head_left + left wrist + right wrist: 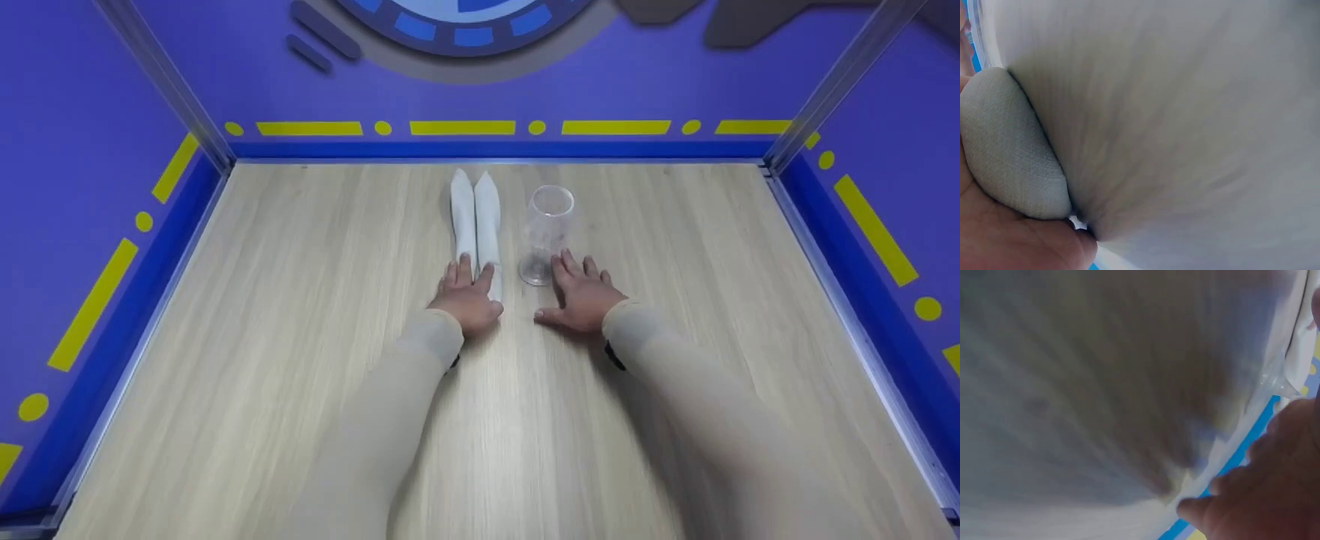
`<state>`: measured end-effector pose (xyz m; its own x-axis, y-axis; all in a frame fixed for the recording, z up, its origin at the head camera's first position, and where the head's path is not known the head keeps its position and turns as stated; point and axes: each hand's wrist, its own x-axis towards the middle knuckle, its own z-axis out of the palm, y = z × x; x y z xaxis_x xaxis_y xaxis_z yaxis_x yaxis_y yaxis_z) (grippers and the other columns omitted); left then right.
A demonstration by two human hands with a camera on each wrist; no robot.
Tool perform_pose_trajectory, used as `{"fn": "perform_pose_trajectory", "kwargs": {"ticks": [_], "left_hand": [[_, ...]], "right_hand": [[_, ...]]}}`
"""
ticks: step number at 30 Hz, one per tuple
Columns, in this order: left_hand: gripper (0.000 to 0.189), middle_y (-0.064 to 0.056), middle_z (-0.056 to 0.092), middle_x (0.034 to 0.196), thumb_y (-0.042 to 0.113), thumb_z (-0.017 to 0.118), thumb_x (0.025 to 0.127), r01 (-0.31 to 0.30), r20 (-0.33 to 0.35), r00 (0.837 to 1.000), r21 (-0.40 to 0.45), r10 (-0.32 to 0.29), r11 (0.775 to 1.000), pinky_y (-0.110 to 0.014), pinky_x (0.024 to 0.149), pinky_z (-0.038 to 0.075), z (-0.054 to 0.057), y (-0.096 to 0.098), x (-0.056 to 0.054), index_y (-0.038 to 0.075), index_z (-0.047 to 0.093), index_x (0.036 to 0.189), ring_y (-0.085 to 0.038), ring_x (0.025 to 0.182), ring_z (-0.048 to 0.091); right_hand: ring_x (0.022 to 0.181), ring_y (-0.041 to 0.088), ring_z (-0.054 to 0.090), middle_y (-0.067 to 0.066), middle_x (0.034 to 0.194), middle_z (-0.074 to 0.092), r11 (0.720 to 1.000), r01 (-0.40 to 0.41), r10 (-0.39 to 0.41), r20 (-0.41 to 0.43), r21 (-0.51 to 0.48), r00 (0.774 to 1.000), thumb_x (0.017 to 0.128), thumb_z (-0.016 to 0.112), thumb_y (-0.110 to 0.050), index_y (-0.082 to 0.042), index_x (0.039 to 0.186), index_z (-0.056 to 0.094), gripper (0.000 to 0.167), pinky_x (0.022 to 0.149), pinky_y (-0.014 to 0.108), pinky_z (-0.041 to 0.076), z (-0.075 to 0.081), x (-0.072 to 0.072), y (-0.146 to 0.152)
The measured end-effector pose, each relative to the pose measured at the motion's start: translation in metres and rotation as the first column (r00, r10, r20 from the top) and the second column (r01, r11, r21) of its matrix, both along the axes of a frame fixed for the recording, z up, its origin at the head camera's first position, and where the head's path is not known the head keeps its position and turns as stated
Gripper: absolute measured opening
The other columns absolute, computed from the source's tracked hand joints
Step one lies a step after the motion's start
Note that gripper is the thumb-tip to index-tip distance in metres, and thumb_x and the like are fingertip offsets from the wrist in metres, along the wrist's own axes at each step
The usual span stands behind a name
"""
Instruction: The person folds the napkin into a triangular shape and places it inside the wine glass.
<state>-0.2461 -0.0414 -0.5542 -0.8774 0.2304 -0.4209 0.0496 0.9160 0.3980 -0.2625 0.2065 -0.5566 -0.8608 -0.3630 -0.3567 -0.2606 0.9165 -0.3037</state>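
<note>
Two long, pale grey folded cloths [487, 214] with pointed far ends lie side by side on the table. My left hand [466, 306] rests at their near ends, palm down with fingers spread forward. In the left wrist view, a rounded fabric end [1013, 146] sits against that hand. A clear stemmed glass [551, 214] stands upright to the right of the cloths. My right hand [585, 300] lies flat beside the glass's foot, fingers extended and thumb pointing left. Its index fingertip is close to the foot; whether they touch I cannot tell.
The wood-grain table [262, 337] is bounded by blue panels with yellow marks, including a back wall [465, 97] behind the cloths and glass. Metal strips [892, 397] run along the table's edges.
</note>
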Motion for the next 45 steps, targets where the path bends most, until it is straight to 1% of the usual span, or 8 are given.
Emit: {"fn": "perform_pose_trajectory", "kwargs": {"ticks": [5,8,12,22,29,33,38,45], "left_hand": [[0.079,-0.018,-0.014,0.177,0.041,0.047,0.101,-0.018,-0.026,0.999,0.023,0.018,1.000,-0.052,0.134,0.003,-0.001,0.002,0.001,0.023,0.014,0.171,-0.042,0.163,-0.012],[0.079,-0.018,-0.012,0.177,0.041,0.047,0.102,-0.019,-0.036,0.999,0.026,0.020,0.999,-0.050,0.134,0.003,0.010,0.002,0.009,0.021,0.014,0.171,-0.042,0.164,-0.010],[0.080,-0.019,-0.010,0.177,0.042,0.047,0.101,0.001,-0.051,0.999,-0.009,-0.002,1.000,-0.050,0.134,0.006,0.013,0.001,0.010,0.021,0.015,0.171,-0.043,0.164,-0.007],[0.071,-0.021,0.017,0.175,0.042,0.047,0.103,0.049,-0.085,0.995,-0.113,-0.059,0.992,-0.049,0.132,0.020,0.020,0.004,-0.004,0.017,0.031,0.167,-0.042,0.161,0.020],[0.063,-0.017,0.044,0.158,0.057,0.048,0.107,0.043,-0.131,0.989,-0.213,-0.072,0.976,-0.052,0.110,0.046,0.029,0.008,-0.011,0.024,0.047,0.160,-0.037,0.137,0.043],[0.060,-0.017,0.052,0.146,0.059,0.054,0.105,0.023,-0.145,0.988,-0.232,-0.057,0.973,-0.048,0.104,0.051,0.029,0.010,-0.017,0.027,0.055,0.155,-0.035,0.127,0.048],[0.049,-0.016,0.055,0.131,0.055,0.060,0.103,-0.036,-0.159,0.987,-0.212,0.002,0.977,-0.045,0.096,0.055,0.029,0.013,-0.021,0.023,0.071,0.138,-0.033,0.117,0.057],[0.049,-0.021,0.054,0.129,0.040,0.065,0.103,-0.059,-0.172,0.985,-0.194,0.025,0.979,-0.046,0.089,0.060,0.031,0.017,-0.024,0.015,0.062,0.144,-0.036,0.112,0.063]], "right_hand": [[0.159,0.058,-0.002,0.014,0.178,0.000,0.995,-0.043,0.041,0.021,0.086,0.999,0.093,0.061,-0.074,-0.006,0.169,0.002,0.118,0.126,0.073,0.007,0.001,0.003,-0.001],[0.159,0.056,-0.003,0.014,0.178,0.000,0.993,-0.049,0.046,0.032,0.104,0.998,0.094,0.060,-0.073,-0.006,0.169,0.001,0.117,0.127,0.072,0.006,0.005,0.007,-0.002],[0.160,0.055,-0.004,0.014,0.178,-0.002,0.990,-0.060,0.055,0.038,0.126,0.998,0.095,0.057,-0.075,-0.007,0.169,-0.001,0.116,0.128,0.071,0.006,0.006,0.008,-0.004],[0.160,0.054,-0.005,0.013,0.178,-0.003,0.987,-0.056,0.049,0.047,0.154,0.998,0.094,0.055,-0.077,-0.008,0.169,-0.001,0.117,0.127,0.071,0.006,0.003,0.005,-0.004],[0.160,0.054,-0.006,0.012,0.178,-0.003,0.988,-0.045,0.037,0.052,0.147,0.998,0.094,0.056,-0.077,-0.009,0.170,0.000,0.116,0.128,0.070,0.005,0.006,0.007,-0.005],[0.161,0.053,-0.006,0.010,0.179,-0.004,0.989,-0.037,0.029,0.056,0.143,0.998,0.093,0.056,-0.077,-0.011,0.170,-0.001,0.116,0.129,0.068,0.004,0.007,0.008,-0.004],[0.161,0.053,-0.007,0.009,0.179,-0.004,0.990,-0.033,0.025,0.059,0.134,0.998,0.094,0.057,-0.077,-0.012,0.170,-0.001,0.115,0.129,0.068,0.003,0.008,0.008,-0.004],[0.161,0.053,-0.007,0.010,0.179,-0.004,0.991,-0.034,0.026,0.064,0.132,0.998,0.093,0.057,-0.077,-0.010,0.170,-0.001,0.117,0.129,0.068,0.004,0.005,0.006,-0.004]]}}
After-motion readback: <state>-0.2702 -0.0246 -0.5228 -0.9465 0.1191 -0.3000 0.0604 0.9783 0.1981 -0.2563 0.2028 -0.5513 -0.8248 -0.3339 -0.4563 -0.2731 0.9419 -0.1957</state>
